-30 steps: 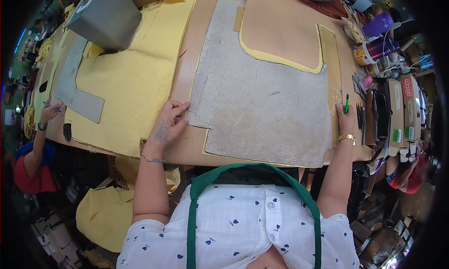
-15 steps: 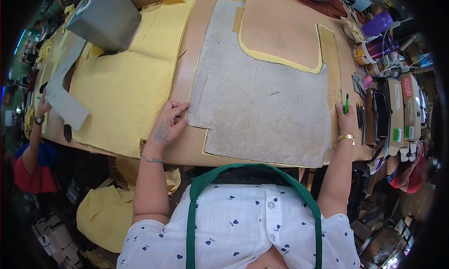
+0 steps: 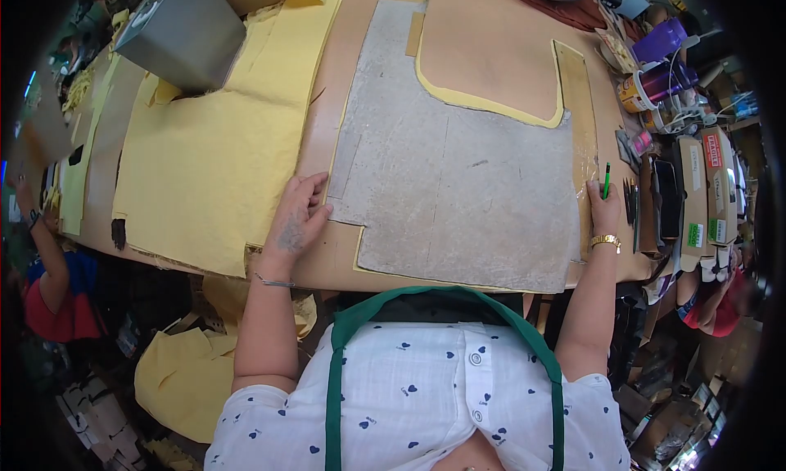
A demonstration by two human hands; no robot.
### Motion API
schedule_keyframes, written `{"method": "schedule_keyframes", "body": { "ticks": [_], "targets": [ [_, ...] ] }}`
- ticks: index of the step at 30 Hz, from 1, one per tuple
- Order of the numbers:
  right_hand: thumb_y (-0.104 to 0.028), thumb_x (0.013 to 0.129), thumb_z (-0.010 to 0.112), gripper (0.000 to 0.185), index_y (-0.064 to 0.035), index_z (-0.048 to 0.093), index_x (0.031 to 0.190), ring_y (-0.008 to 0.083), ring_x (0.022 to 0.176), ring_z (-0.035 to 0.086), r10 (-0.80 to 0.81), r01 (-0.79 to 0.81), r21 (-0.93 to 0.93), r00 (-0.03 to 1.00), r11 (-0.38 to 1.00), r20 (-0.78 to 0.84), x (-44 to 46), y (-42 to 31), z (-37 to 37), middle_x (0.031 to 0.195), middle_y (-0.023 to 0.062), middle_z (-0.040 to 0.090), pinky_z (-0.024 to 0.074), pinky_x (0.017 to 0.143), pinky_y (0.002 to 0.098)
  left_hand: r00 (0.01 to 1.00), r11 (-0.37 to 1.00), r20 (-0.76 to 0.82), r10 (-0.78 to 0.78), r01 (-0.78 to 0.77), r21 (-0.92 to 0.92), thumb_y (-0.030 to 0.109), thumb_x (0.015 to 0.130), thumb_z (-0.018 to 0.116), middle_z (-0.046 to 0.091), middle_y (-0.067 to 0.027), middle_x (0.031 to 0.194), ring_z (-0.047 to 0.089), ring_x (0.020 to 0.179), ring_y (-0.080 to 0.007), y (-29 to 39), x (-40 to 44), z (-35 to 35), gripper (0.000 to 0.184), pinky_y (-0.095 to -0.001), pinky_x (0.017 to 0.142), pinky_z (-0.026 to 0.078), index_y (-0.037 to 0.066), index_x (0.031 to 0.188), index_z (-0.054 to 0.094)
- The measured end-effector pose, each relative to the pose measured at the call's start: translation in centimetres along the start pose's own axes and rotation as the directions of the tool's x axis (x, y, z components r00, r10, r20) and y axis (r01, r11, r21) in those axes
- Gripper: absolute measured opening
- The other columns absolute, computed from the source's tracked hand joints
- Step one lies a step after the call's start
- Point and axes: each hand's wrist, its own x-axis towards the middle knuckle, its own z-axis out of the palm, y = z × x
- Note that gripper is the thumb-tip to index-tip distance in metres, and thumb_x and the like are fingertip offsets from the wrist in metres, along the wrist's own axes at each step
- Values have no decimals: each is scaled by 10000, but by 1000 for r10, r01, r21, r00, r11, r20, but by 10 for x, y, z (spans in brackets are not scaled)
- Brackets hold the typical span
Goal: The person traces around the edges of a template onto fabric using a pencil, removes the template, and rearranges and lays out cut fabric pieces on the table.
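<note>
A large grey pattern board (image 3: 483, 184), cut out at the top, lies on yellow material (image 3: 491, 101) that shows as a thin border around its edges. At the board's left edge my left hand (image 3: 296, 219) rests, fingers extended against the edge and thumb apart, with nothing grasped. My right hand (image 3: 604, 215) is closed around a green pencil (image 3: 607, 181) with its dark end pointing up. That hand lies beside the board's right side, by a strip of brown tape (image 3: 580, 143).
Left of the board is a stack of yellow sheets (image 3: 213, 160) with a metal block (image 3: 184, 37) on it. Several pens (image 3: 630, 202), boxes (image 3: 693, 192) and a purple container (image 3: 659, 41) line the right side. A co-worker's arm (image 3: 49, 250) shows at far left.
My left fingers have drawn back slightly from the board's surface to its edge. The co-worker's hand has moved up and left, carrying a grey angled piece off the yellow stack.
</note>
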Motion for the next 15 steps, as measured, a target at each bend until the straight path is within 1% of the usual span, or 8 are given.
{"method": "schedule_keyframes", "body": {
  "ticks": [2, 5, 10, 15],
  "targets": [
    [-332, 731, 640, 371, 16, 524, 787, 244, 638, 541, 1, -1, 4, 1000, 1000, 0, 0, 0, 0, 718, 148, 580, 428, 618, 329, 999, 999, 20, 30, -31, 17, 10, 716, 556, 389, -57, 881, 410, 789, -151, -1, 0, -1, 419, -233, 733, 383, 3, 1128, 479],
    [-328, 731, 642, 369, 16, 527, 796, 236, 644, 544, 13, -13, 10, 1000, 1000, 4, -2, -4, -1, 724, 145, 582, 429, 620, 327, 999, 999, 30, 31, -31, 9, 7, 713, 555, 364, -49, 849, 392, 771, -147, -2, 0, -1, 443, -227, 725, 366, -3, 1147, 466],
    [-325, 730, 644, 368, 17, 527, 799, 219, 649, 545, 22, -22, 12, 1000, 1000, 1, -4, -9, -2, 727, 137, 583, 431, 622, 323, 998, 998, 18, 55, -55, 19, 5, 711, 556, 357, -45, 835, 382, 755, -145, -3, 1, 0, 433, -227, 712, 360, -8, 1136, 471],
    [-324, 733, 644, 368, 17, 518, 790, 207, 621, 520, 27, -27, 16, 1000, 999, 1, -2, -5, -1, 703, 126, 569, 424, 605, 318, 998, 998, 15, 66, -66, 9, 8, 708, 559, 358, -45, 828, 378, 751, -147, -5, 1, 0, 434, -227, 710, 357, -7, 1133, 472]
  ]
}}
